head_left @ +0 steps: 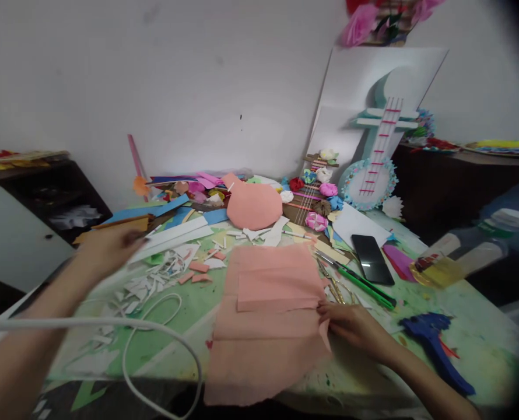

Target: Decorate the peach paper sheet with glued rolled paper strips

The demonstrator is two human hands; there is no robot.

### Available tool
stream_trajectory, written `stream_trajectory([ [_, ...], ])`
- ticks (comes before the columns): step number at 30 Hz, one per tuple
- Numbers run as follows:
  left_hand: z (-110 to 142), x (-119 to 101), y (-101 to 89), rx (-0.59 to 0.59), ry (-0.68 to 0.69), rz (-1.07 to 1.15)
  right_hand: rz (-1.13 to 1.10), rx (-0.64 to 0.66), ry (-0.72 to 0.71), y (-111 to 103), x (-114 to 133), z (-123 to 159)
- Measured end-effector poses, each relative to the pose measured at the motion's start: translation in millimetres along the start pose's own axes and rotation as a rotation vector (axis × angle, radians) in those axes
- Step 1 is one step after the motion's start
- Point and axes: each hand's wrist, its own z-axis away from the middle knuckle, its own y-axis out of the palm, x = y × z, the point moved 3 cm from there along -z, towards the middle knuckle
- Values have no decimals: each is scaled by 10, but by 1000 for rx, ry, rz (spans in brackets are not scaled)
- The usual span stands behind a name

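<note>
A large sheet of salmon-pink paper (pixel 259 367), creased and with a rough lower edge, lies at the near side of the table. On top of it rests a smaller folded salmon-pink piece (pixel 277 286). My right hand (pixel 356 326) pinches the right edge of the pink paper, where a corner curls up. My left hand (pixel 111 251) is raised at the left, beside long white paper strips (pixel 172 236). Its fingers are drawn together and somewhat blurred; what they hold, if anything, cannot be made out. Further back lies a rounded salmon-pink cutout (pixel 254 205) with a short neck.
Gold-handled scissors (pixel 339 290), a green cutter knife (pixel 364 286) and a phone (pixel 372 259) lie right of the paper. Beyond are a blue glue gun (pixel 434 344) and a bottle (pixel 465 251). A white cable (pixel 163 335) loops at left near paper scraps (pixel 154 283). Paper instrument models (pixel 373 175) stand behind.
</note>
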Motion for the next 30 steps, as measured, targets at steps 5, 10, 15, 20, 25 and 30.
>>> stream_trajectory([
  [5,-211,-921,1128,225,295,110,-1,8,-34,-3,71,-25],
  [10,-459,-1360,1755,369,404,82,-3,-21,-80,7,109,0],
  [15,-622,-1330,1851,482,452,76,-29,-40,-41,23,52,51],
  [20,-710,-1334,1875,441,481,111,-86,-76,28,15,6,43],
  [25,-656,-1388,1793,303,539,196,-143,-99,141,-16,32,9],
  [30,-184,-1409,1503,305,782,332,-210,-170,280,-2,-68,-4],
])
